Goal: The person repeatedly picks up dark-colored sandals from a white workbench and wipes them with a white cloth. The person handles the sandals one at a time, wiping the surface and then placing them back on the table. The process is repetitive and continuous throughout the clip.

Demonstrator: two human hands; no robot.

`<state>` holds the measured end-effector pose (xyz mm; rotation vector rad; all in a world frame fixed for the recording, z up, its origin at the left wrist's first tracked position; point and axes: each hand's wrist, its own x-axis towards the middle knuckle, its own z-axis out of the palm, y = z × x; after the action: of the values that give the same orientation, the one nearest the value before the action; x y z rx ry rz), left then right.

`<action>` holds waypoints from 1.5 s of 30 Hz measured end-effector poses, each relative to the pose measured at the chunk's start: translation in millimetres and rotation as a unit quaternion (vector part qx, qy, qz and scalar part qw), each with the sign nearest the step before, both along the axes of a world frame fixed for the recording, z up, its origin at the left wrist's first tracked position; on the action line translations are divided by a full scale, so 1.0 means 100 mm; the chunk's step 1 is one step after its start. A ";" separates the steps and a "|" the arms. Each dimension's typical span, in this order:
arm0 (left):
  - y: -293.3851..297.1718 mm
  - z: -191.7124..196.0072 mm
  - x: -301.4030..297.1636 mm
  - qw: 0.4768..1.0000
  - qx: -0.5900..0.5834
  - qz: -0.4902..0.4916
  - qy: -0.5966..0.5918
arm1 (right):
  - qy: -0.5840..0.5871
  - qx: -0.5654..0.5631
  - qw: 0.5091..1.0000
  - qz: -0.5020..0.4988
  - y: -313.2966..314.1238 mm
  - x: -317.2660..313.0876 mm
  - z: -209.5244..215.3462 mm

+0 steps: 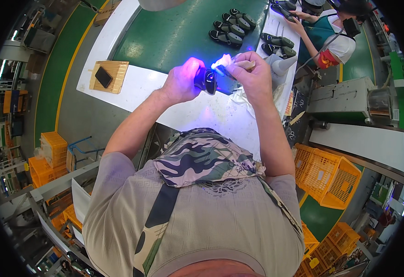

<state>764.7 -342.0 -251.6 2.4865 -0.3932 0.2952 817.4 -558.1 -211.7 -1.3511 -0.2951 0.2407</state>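
My left hand (181, 84) is closed around a dark shoe (206, 81), which is held up above the white worktable edge with one end toward me. My right hand (256, 77) pinches a pale bunched cloth (224, 61), close to the right of the shoe. A small gap seems to lie between cloth and shoe. Blue-violet light falls on both and on the fingers of my left hand. A crumpled white cloth (241, 98) lies on the table below my right hand.
Several dark shoes (229, 34) stand on the green surface ahead, with more along the right edge. A phone (103, 77) rests on a wooden board (120, 77) at left. A white cone-shaped container (280, 65) stands at right. A co-worker (324, 37) handles a shoe at far right. Orange crates (333, 180) stand behind.
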 end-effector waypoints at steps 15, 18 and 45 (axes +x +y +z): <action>0.20 0.16 -0.03 0.895 -0.239 -0.146 0.348 | -0.073 -0.002 0.997 -0.030 0.08 0.16 -0.16; 0.24 0.14 -0.02 0.854 -0.302 -0.130 0.403 | -0.083 -0.001 0.996 -0.028 0.11 0.17 -0.20; -0.01 -0.47 -0.32 0.504 -0.721 0.037 0.474 | -0.019 0.013 0.994 0.102 -0.16 -0.25 -0.47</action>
<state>732.7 -343.0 -298.6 0.6534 0.3769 -0.5611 792.1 -574.5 -258.6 -1.3009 -0.4682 0.3816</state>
